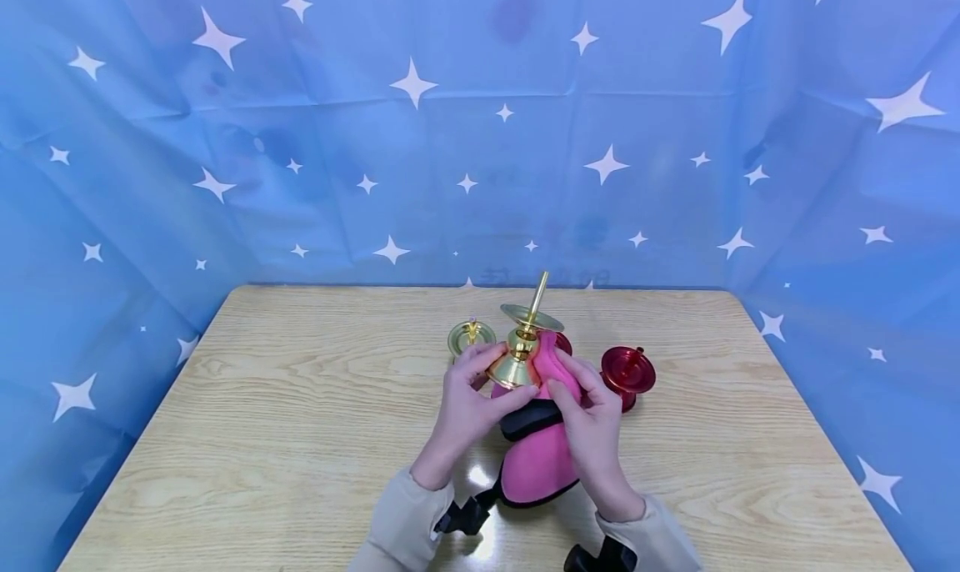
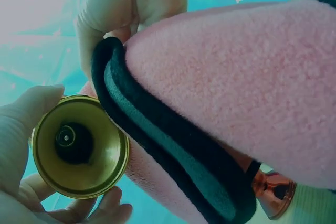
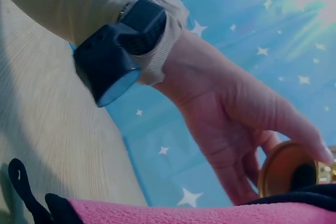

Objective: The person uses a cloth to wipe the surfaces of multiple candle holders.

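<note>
My left hand (image 1: 467,398) grips a gold candlestick (image 1: 517,363) by its flared base, tilted with its stem pointing up and away. In the left wrist view, the hollow underside of the base (image 2: 107,169) faces the camera between the thumb and fingers. A pink fleecy mitt (image 1: 540,465) with black edging hangs beside it, its upper part lying against the candlestick's side. My right hand (image 1: 592,426) pinches that pink fabric between thumb and fingers. The left wrist view shows the mitt's black-edged opening (image 2: 173,140). In the right wrist view my left hand (image 3: 236,124) holds the base.
A second gold candlestick (image 1: 471,336) stands behind my left hand. To the right is a red candlestick (image 1: 628,372), and another red one (image 1: 563,344) is mostly hidden behind the mitt. All are on the wooden table (image 1: 300,422), before a blue star-patterned cloth (image 1: 487,138).
</note>
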Motion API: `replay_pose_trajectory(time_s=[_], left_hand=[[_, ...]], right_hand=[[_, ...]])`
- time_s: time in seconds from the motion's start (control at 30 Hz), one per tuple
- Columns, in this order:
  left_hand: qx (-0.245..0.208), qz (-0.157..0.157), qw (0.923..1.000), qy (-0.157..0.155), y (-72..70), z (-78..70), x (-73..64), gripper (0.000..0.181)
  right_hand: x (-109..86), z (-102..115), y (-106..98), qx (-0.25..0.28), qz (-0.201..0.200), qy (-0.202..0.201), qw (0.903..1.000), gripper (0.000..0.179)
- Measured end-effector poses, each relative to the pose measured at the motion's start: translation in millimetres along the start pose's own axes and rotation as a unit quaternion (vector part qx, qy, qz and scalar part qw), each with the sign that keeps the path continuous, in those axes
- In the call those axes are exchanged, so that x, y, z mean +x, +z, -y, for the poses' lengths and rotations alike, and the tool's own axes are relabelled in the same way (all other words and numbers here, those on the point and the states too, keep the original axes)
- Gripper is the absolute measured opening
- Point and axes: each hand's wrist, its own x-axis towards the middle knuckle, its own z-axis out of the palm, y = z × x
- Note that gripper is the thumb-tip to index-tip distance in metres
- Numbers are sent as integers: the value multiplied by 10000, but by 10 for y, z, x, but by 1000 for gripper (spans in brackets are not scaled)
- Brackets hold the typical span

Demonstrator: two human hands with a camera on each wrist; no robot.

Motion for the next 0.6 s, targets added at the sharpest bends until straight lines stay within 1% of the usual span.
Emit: replay_pose_trajectory(time_s=[0.07,0.13,0.3,0.37,0.6], left_hand=[[-61,-30,10000,65,-2,-2,5,47],[-178,-102,9998,63,0,-8,9,49],[-621,-343,9975,-59,17,-43,5,56],[-750,-430,9962,-60,27,-59,-1,58],[-1093,-678,9917,62,75,-104,-2,62]], right_hand=[[-10,2,4,-37,-4,-46,10000,33],[-19,4,7,-57,-13,-84,9999,34],[-30,13,23,135,-32,-183,9997,34],[-33,15,35,210,-80,-231,9995,34],[-62,22,92,342,-345,-144,9987,35]])
